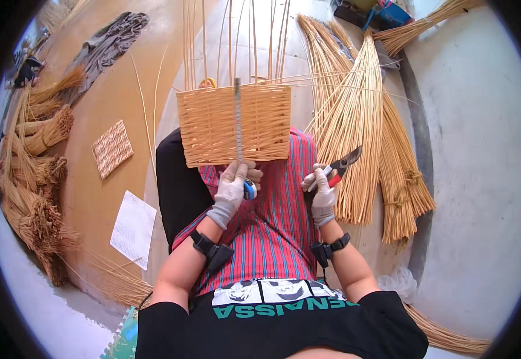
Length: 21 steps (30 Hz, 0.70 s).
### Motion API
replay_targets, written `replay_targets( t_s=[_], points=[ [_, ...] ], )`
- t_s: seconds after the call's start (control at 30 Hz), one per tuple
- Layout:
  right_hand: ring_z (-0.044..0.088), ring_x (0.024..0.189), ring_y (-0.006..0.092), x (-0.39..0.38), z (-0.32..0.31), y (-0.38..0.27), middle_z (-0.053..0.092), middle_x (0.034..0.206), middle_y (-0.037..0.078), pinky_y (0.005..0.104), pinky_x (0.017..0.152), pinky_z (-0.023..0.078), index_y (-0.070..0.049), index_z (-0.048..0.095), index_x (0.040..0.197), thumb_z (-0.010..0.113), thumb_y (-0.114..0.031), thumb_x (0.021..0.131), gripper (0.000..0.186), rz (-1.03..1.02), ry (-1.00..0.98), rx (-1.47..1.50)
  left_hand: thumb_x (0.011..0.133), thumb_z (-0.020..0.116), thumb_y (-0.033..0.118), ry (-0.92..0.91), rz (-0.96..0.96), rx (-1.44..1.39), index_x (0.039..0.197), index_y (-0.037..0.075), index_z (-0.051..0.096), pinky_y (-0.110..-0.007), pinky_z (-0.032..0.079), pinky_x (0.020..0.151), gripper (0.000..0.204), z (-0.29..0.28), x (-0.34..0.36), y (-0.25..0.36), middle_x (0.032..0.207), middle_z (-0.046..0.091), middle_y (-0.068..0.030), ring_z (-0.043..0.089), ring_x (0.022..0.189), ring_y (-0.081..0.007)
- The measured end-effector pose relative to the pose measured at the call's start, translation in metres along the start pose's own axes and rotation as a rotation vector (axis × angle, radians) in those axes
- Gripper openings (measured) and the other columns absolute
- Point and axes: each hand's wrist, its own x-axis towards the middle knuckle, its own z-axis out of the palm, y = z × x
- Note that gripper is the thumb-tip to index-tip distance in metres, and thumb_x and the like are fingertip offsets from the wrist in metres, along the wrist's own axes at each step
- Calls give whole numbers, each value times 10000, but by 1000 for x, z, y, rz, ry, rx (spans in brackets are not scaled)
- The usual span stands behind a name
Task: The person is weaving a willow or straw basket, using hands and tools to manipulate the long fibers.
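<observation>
A half-woven wicker basket rests on my lap, its upright stakes rising away from me. My gloved left hand holds a tape measure case at the basket's near edge, and the tape blade runs up across the woven wall. My gloved right hand sits to the right of the basket, gripping red-handled pruning shears with the blades pointing up and right.
Long bundles of willow rods lie on the floor to my right. A small woven mat, a white sheet of paper and short tied bundles lie at the left. A grey cloth lies far left.
</observation>
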Motion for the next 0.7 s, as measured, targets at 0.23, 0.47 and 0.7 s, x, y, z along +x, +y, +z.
replay_targets(
  t_s=[0.23,0.47,0.7],
  points=[
    [603,615,156,-1,3,-2,629,733,50,311,601,529,-51,576,1097,578,-186,1028,152,13,16,-18,1066,509,328,44,-288,-9,1218,37,573,-381,619,632,335,28,-5,-15,907,709,-146,715,757,-246],
    [636,596,174,3,-3,7,659,729,62,310,555,527,-56,584,1131,600,-193,1023,175,-2,-19,58,1064,511,312,-48,-253,-118,1228,128,528,-355,620,575,248,12,1,-26,861,694,-135,715,718,-285],
    [639,610,176,5,-7,11,662,739,60,312,565,527,-59,583,1139,607,-193,1020,181,9,-17,94,1059,521,308,-60,-236,-129,1214,131,518,-354,616,573,235,10,2,-29,827,690,-122,714,689,-280]
  ],
)
